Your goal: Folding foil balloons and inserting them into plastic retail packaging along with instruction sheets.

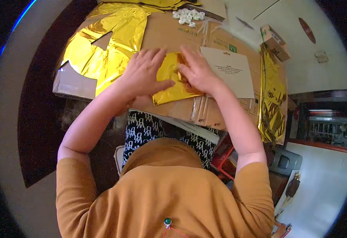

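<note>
A folded piece of shiny gold foil (pixel 166 95) lies flat on the cardboard in front of me. My left hand (pixel 145 74) is at its left edge, fingers stretched out and thumb reaching over the foil. On the opposite side my right hand (pixel 199 72) rests against the foil's right part, its fingers extended and slightly blurred. Neither hand grips anything that I can see. Just right of my right hand lies a white card (pixel 235 77) with a hang hole and a few printed lines.
Large flat gold foil (pixel 122 39) spreads over the left of the cardboard-covered table (pixel 161 29). Several small white plastic pieces (pixel 189 16) sit at the far side. More gold foil (pixel 271 99) hangs at the right edge, near a small cardboard box (pixel 274 43).
</note>
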A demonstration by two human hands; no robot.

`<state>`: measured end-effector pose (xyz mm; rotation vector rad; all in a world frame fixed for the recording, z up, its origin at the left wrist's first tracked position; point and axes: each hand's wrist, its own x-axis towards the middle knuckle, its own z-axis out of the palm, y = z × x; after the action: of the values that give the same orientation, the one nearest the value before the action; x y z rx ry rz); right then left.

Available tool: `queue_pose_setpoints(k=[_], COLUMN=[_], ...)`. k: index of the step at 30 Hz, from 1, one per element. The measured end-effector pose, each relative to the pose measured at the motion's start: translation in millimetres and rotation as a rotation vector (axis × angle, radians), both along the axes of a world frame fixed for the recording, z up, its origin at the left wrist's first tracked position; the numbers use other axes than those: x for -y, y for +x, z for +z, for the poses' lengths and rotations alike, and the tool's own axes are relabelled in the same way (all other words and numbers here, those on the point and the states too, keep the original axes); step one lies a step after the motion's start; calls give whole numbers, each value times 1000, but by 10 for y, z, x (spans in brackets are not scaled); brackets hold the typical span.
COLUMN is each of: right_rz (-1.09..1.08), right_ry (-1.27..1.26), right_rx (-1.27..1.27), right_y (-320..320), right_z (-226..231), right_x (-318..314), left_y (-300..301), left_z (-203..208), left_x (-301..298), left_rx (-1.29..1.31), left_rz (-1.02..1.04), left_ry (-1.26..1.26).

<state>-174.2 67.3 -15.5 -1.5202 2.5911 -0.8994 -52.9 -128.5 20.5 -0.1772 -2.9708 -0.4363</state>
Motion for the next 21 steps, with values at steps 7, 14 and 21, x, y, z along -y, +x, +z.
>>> queue_pose_setpoints(k=[7,14,21], right_rz=[-211,-294,-377], right_ry=[-157,136,90], right_rx=[480,354,279], right_y=[-356,-256,295], right_z=[308,440,444], right_x=[-173,-243,-336], left_y=[-416,-658,-699], left_z=[131,165,196], left_x=[59,59,154], left_rx=[148,333,459], left_rz=[147,99,-22], left_ry=[304,135,267])
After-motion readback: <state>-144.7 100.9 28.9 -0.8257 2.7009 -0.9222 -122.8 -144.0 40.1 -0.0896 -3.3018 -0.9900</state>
